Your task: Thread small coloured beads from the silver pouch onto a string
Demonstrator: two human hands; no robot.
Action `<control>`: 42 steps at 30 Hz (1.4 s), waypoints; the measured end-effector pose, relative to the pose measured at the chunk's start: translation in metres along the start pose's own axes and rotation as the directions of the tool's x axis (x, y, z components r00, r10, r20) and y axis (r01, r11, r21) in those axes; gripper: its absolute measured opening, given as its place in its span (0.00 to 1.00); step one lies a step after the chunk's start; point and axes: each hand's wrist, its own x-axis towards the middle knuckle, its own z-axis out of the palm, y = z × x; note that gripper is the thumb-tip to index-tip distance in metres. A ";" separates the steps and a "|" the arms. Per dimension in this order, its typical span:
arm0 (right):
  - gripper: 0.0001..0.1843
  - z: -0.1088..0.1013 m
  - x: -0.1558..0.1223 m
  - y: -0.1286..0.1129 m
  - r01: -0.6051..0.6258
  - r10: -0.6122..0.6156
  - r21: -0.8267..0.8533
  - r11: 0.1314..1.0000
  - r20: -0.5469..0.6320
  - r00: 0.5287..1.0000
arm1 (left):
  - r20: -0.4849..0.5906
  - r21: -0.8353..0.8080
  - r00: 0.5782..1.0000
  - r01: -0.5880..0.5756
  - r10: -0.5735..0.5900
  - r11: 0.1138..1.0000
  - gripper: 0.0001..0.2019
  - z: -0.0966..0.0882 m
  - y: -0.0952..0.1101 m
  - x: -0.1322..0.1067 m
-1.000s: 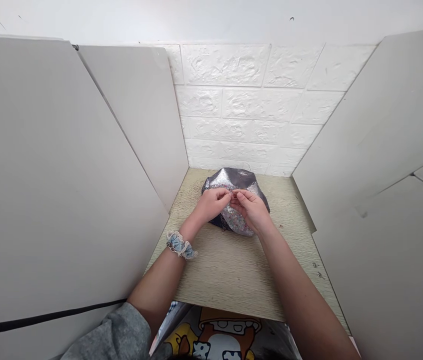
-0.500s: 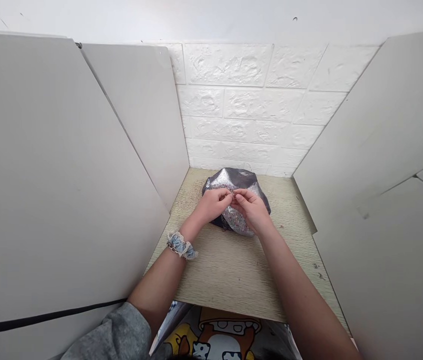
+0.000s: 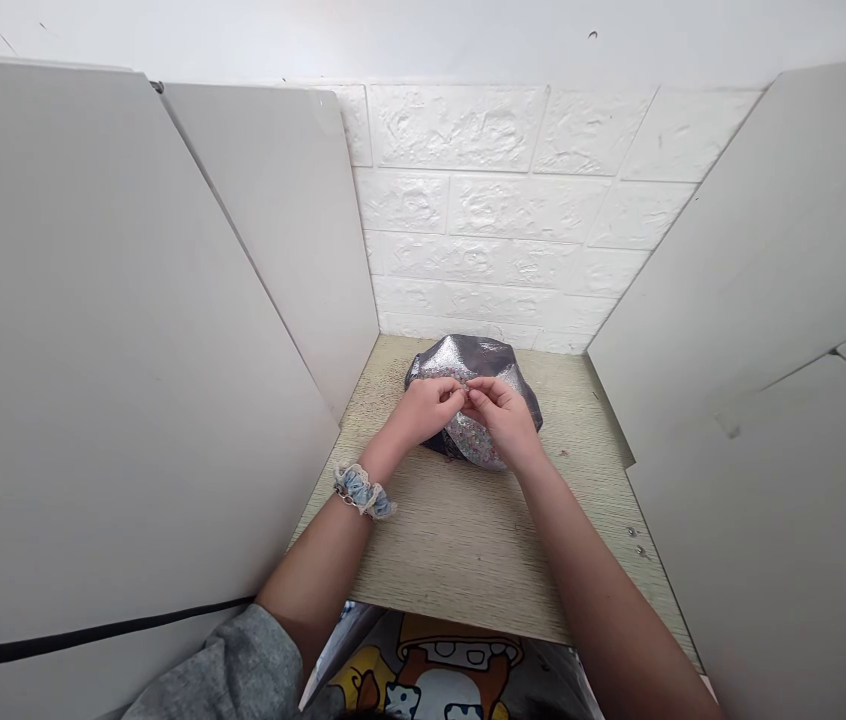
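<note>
A shiny silver and dark bag (image 3: 479, 355) lies on the tabletop close to the brick-patterned wall. Small multicoloured bits, like beads or sequins, cover its silvery front part (image 3: 477, 447). Over the bag, my left hand (image 3: 429, 408) and my right hand (image 3: 504, 415) meet fingertip to fingertip. Both are closed in a pinch. Whatever sits between the fingertips is too small and covered to name. Round my left wrist are a blue scrunchie (image 3: 364, 492) with lace edging and a chain bracelet.
Pale panels (image 3: 273, 230) rise on the left, and another panel (image 3: 753, 330) stands on the right. Two small shiny metal pieces (image 3: 636, 541) lie near the right edge of the wood-grain tabletop (image 3: 460, 540). Cartoon-printed fabric (image 3: 445, 685) shows below the front edge.
Hardly anything differs. My fingertips have shifted very slightly against each other above the bag, and the bag stays where it was.
</note>
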 end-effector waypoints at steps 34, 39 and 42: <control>0.06 -0.006 -0.007 -0.017 0.312 -0.352 -0.560 0.768 0.039 0.935 | 0.191 -0.281 0.979 0.119 -0.066 0.952 0.19 -0.006 0.000 0.003; 0.07 -0.005 -0.012 -0.018 0.348 -0.412 -0.619 0.704 0.043 0.910 | 0.121 -0.270 0.989 0.110 -0.080 0.957 0.16 -0.007 0.006 0.002; 0.07 -0.003 -0.014 -0.020 0.373 -0.441 -0.628 0.683 0.053 0.896 | 0.092 -0.277 0.991 0.123 -0.101 0.953 0.14 -0.008 0.009 0.001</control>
